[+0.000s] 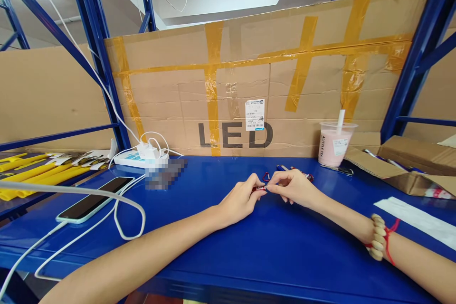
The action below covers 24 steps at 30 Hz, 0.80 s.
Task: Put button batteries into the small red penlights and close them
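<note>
Near the middle of the blue shelf, my left hand [242,200] is closed around a small red and silver piece [261,188], too small to name. My right hand [294,185] meets it from the other side, thumb and index finger pinched at the piece's right end. Whatever lies between those right fingertips is too small to make out. Just behind the fingertips lies a small red and dark looped object [266,177]. Several small blue, white and red items [308,177] lie behind my right hand, which partly hides them.
On the left are a phone [95,200] with white cables, a power strip [123,157] and yellow-handled items [53,175]. A pink drink cup [334,145], an open cardboard box [402,166] and a white paper strip [420,218] are at right. Cardboard [171,104] walls the back.
</note>
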Motion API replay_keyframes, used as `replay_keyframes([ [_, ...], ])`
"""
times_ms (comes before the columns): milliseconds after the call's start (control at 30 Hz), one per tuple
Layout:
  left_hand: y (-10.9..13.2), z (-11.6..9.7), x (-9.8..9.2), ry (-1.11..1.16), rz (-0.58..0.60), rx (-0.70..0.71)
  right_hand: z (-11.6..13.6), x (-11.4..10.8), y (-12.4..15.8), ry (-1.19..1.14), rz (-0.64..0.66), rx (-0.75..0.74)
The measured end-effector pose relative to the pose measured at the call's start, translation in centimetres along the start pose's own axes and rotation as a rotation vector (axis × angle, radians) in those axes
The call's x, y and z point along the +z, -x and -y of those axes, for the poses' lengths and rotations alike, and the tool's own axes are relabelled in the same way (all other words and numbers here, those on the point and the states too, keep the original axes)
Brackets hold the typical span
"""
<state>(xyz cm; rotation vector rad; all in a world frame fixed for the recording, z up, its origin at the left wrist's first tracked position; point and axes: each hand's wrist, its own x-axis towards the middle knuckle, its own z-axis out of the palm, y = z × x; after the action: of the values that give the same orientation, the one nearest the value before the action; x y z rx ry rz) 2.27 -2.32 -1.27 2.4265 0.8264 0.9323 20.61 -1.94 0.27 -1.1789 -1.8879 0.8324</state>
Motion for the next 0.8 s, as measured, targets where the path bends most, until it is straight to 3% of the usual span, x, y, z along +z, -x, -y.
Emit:
replay_keyframes([
  [300,-0.3,0.1,0.0,0.029,-0.042,0.035,0.3,0.2,0.5,-0.084,0.060,0.177],
  [467,-0.5,-0.1,-0.1,-0.104,-0.077,0.015,-0.4,0.3,0.2,-0.148,0.071,0.203],
  [667,-0.7,-0.5,-0.2,-0.191,-0.091,-0.068,-0.1,0.5,0.0,-0.102,-0.008,0.130],
  [800,-0.7,-0.9,-0.3,-0.216,-0.107,-0.108,0.1,0.6,0.0,0.020,-0.121,-0.019],
])
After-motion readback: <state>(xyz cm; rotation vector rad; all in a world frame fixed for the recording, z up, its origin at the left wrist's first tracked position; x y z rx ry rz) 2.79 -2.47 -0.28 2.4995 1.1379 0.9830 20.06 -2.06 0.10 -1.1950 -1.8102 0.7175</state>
